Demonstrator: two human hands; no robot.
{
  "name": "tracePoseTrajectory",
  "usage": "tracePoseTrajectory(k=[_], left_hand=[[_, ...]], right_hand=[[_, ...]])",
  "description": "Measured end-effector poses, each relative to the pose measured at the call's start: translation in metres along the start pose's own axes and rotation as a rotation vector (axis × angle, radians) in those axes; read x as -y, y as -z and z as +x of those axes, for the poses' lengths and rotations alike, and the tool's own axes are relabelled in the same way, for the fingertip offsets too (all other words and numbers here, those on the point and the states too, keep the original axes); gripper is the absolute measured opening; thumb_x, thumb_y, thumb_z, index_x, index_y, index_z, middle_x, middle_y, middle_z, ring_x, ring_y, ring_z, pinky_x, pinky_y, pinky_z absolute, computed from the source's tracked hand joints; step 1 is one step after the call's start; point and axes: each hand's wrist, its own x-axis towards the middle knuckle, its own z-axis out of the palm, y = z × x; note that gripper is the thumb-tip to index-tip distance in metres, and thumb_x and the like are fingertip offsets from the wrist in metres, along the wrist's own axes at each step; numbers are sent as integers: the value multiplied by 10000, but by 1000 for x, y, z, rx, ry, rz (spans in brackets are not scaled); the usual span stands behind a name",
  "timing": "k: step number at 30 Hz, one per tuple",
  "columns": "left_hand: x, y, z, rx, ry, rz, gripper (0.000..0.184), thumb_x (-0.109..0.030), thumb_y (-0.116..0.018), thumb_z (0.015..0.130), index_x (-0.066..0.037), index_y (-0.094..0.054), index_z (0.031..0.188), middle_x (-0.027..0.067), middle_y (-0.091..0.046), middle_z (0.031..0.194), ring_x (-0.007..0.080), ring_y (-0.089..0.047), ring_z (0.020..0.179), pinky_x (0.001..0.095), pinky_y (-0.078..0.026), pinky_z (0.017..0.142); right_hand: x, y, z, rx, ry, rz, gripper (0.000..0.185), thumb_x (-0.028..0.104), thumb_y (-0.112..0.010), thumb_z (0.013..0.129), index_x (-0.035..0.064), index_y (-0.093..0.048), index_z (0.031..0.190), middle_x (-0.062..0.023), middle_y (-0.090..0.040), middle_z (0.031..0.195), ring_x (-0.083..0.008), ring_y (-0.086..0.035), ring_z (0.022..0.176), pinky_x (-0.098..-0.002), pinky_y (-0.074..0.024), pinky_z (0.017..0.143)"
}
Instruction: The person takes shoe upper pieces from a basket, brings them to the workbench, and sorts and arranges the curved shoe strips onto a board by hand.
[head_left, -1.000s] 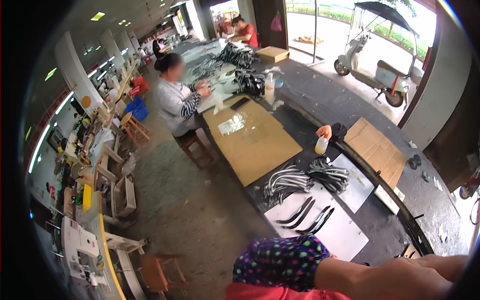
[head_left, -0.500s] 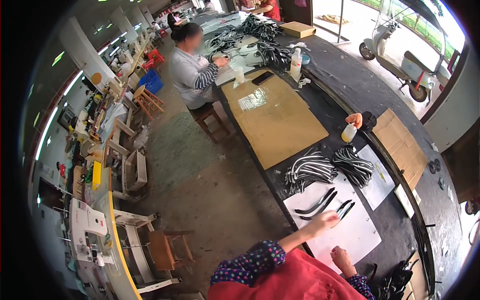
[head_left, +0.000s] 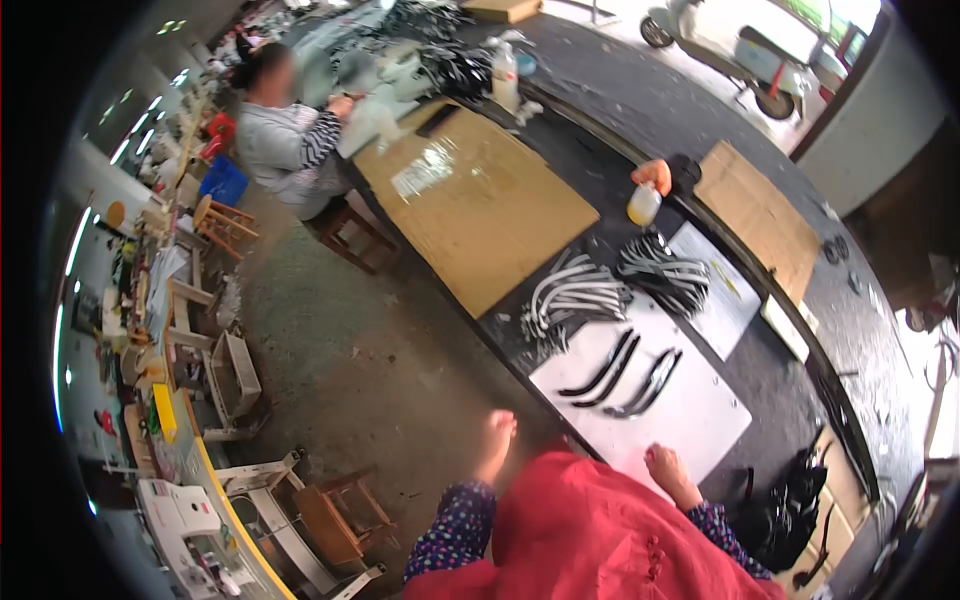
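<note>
My left hand (head_left: pixel 499 432) is raised over the floor, left of the table edge, blurred, its fingers curled; what it holds, if anything, cannot be made out. My right hand (head_left: pixel 668 468) rests at the near part of the white board (head_left: pixel 700 405), fingers curled in. Several black curved strips (head_left: pixel 605 375) lie on the board, apart from both hands. Behind them sit a bundle of black and white strips (head_left: pixel 575 298) and a second bundle (head_left: pixel 668 275). A bottle with yellow liquid (head_left: pixel 644 205) stands beyond, by an orange-red object (head_left: pixel 653 176).
A brown board (head_left: pixel 490 210) lies farther along the table. A person in grey (head_left: pixel 280 150) sits at its left side. Flat cardboard (head_left: pixel 757 215) lies at the right; a black pile (head_left: pixel 790 510) is near my right sleeve. A wooden stool (head_left: pixel 345 515) stands at the lower left.
My left hand has moved from above the strips to the left, off the board. My right hand stays by the board's near edge. The camera view has shifted.
</note>
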Motion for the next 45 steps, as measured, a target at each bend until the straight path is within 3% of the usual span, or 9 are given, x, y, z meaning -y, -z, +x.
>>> tracePoseTrajectory(k=[5, 10, 12, 14, 21, 25, 32, 41, 45], left_hand=[[-78, -79, -13, 49, -480, 427, 196, -150, -556, 862, -7, -551, 996, 92, -611, 813, 185, -587, 724, 294, -479, 667], [-87, -143, -5, 138, -653, 560, 288, -176, -622, 773, -11, -548, 997, 122, -567, 910, 251, -541, 857, 339, -435, 795], [-94, -159, -11, 103, -610, 716, 368, -203, -650, 750, -38, -508, 1048, 127, -532, 997, 299, -489, 971, 412, -391, 842], [-95, -171, -9, 45, -586, 839, 483, -247, -694, 717, -62, -457, 1096, 130, -491, 1078, 324, -443, 1048, 474, -360, 844], [-81, -170, -10, -28, -619, 991, 619, -286, -762, 617, -42, -439, 1085, 127, -481, 1083, 309, -415, 1079, 486, -322, 855], [-86, -162, -12, -60, -631, 1100, 574, -216, -728, 630, -47, -429, 1091, 98, -480, 1015, 251, -440, 1012, 423, -325, 815], [-88, -166, -12, -123, -584, 1091, 478, -245, -755, 620, -72, -495, 982, 62, -532, 964, 220, -477, 980, 403, -337, 811], [-85, -169, -18, -140, -594, 1101, 419, -239, -744, 644, -70, -503, 942, 83, -535, 956, 244, -477, 984, 415, -345, 837], [-81, -169, -14, -137, -618, 1089, 419, -214, -737, 636, -65, -492, 942, 93, -543, 938, 247, -494, 958, 417, -334, 842]], right_hand=[[7, -1, 25, -161, -96, 124, 115, 133, -527, 834, 32, -516, 887, -216, -589, 797, -380, -579, 760, -456, -462, 662], [-9, -11, 65, -400, -245, 264, 228, 135, -577, 827, -22, -491, 969, -175, -583, 774, -305, -595, 696, -382, -480, 632], [-2, -2, 75, -439, -424, 444, 335, 209, -598, 837, -48, -472, 1011, -151, -587, 805, -186, -598, 579, -315, -482, 520], [0, -3, 82, -399, -518, 496, 359, 228, -604, 837, -54, -468, 1013, -149, -585, 819, -183, -596, 584, -310, -480, 511], [-41, -6, 32, -469, -660, 940, 235, 201, -549, 876, 41, -466, 1026, -79, -530, 862, -130, -580, 553, -233, -428, 421], [-106, -13, -25, -670, -944, 790, 158, 103, -514, 862, 22, -474, 992, -71, -556, 802, -137, -568, 575, -224, -430, 423], [-4, -14, 53, -416, -669, 817, 374, 203, -588, 816, -3, -435, 1088, -113, -547, 907, -165, -575, 678, -274, -469, 502], [15, -48, 79, -429, -650, 730, 478, 275, -670, 795, -30, -414, 1059, -130, -566, 785, -173, -549, 626, -304, -450, 557], [2, -69, 85, -446, -669, 705, 536, 300, -692, 777, -17, -374, 1070, -115, -550, 805, -163, -547, 609, -284, -440, 471]])
